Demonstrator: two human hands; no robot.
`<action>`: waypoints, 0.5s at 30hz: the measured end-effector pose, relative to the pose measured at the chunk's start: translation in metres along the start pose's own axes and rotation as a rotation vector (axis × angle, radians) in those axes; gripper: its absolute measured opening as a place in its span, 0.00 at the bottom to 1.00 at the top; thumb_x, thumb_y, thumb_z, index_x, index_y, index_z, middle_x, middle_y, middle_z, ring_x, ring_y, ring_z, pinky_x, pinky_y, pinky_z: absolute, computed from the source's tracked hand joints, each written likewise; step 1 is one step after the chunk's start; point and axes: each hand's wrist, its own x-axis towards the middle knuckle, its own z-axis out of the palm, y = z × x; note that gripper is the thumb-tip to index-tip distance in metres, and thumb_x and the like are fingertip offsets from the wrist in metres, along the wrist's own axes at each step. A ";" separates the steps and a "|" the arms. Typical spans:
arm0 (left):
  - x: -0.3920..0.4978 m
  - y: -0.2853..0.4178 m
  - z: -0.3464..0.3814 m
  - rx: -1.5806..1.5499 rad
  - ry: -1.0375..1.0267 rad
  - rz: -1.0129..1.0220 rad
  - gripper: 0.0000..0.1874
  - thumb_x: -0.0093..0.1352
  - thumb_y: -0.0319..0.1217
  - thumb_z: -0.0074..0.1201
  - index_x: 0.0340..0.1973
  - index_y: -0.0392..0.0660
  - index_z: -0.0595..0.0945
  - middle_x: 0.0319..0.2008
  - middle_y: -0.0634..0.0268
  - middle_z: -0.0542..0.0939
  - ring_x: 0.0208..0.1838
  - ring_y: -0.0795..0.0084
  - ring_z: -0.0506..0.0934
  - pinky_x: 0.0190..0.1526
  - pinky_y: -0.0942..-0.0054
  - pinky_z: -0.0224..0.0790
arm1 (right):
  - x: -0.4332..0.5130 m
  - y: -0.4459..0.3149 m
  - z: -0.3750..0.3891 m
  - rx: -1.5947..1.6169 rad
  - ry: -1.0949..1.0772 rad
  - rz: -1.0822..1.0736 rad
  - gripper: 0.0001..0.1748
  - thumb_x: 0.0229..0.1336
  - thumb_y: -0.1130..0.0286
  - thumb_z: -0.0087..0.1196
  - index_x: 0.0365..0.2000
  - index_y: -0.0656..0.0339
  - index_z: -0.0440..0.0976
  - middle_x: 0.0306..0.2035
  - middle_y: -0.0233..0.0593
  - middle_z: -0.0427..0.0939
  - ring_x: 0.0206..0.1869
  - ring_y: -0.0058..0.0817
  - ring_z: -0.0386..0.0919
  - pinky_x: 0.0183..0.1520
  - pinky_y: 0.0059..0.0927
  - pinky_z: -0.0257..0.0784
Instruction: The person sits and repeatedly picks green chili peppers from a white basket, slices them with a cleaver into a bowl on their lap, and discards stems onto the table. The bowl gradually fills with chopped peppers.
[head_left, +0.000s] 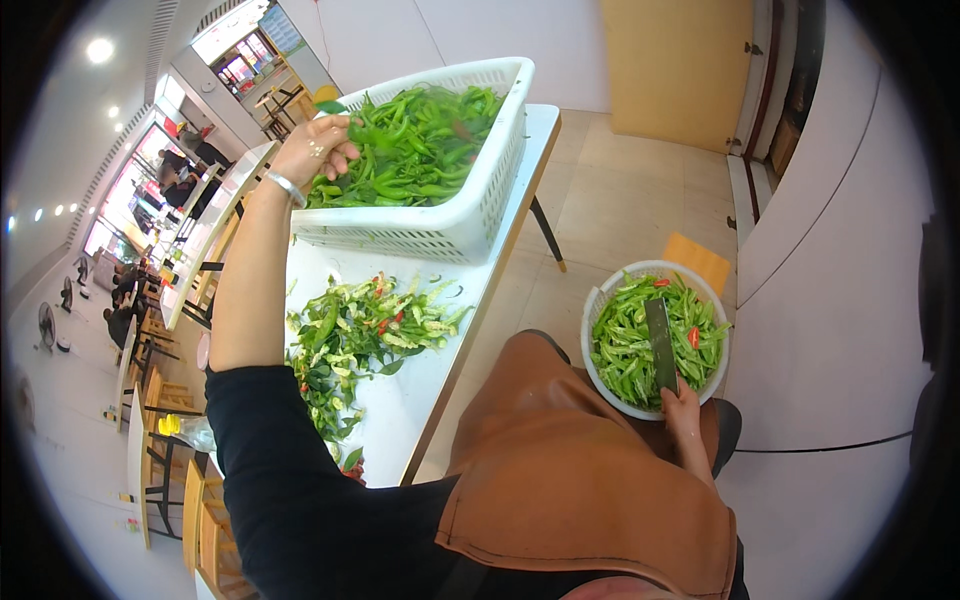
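My left hand (319, 152), with a silver bangle at the wrist, is over the near-left side of a white slotted plastic crate (465, 232). Green chili peppers (420, 154) fill the crate. The fingers are curled, and blurred green shows at their tips; whether they grip a pepper cannot be told. A green leaf (330, 107) appears just above them. Low on the right, my right hand (679, 405) grips a broad dark-bladed knife (660, 341). Its blade lies over sliced green peppers (622, 360), with a few red pieces, in a round white plastic basket (589, 337).
Pepper trimmings and leaves (352, 330) are heaped on the white table (390, 442) before the crate. A brown apron (585, 480) covers my lap. A yellow-capped bottle (187, 431) stands left. A wooden stool (697, 259) shows behind the basket. People sit at farther tables.
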 end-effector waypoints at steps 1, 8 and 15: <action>-0.006 -0.003 0.000 -0.075 0.017 0.019 0.19 0.72 0.28 0.44 0.58 0.38 0.76 0.34 0.57 0.84 0.31 0.76 0.83 0.30 0.81 0.76 | 0.001 0.000 0.000 0.001 -0.002 0.002 0.09 0.62 0.75 0.50 0.42 0.63 0.76 0.20 0.25 0.69 0.22 0.15 0.65 0.26 0.24 0.62; -0.033 -0.025 0.008 -0.438 0.158 0.055 0.19 0.75 0.29 0.44 0.59 0.37 0.74 0.42 0.52 0.83 0.39 0.69 0.84 0.40 0.74 0.79 | 0.001 -0.001 -0.002 0.025 -0.017 0.043 0.09 0.63 0.74 0.50 0.41 0.64 0.76 0.20 0.27 0.69 0.22 0.17 0.66 0.26 0.24 0.63; -0.024 -0.046 0.011 -0.206 0.311 0.039 0.15 0.71 0.28 0.58 0.53 0.44 0.81 0.40 0.62 0.84 0.39 0.74 0.82 0.37 0.77 0.74 | 0.000 -0.007 -0.002 -0.041 -0.011 0.060 0.08 0.62 0.73 0.50 0.39 0.62 0.77 0.20 0.26 0.70 0.22 0.16 0.67 0.26 0.24 0.63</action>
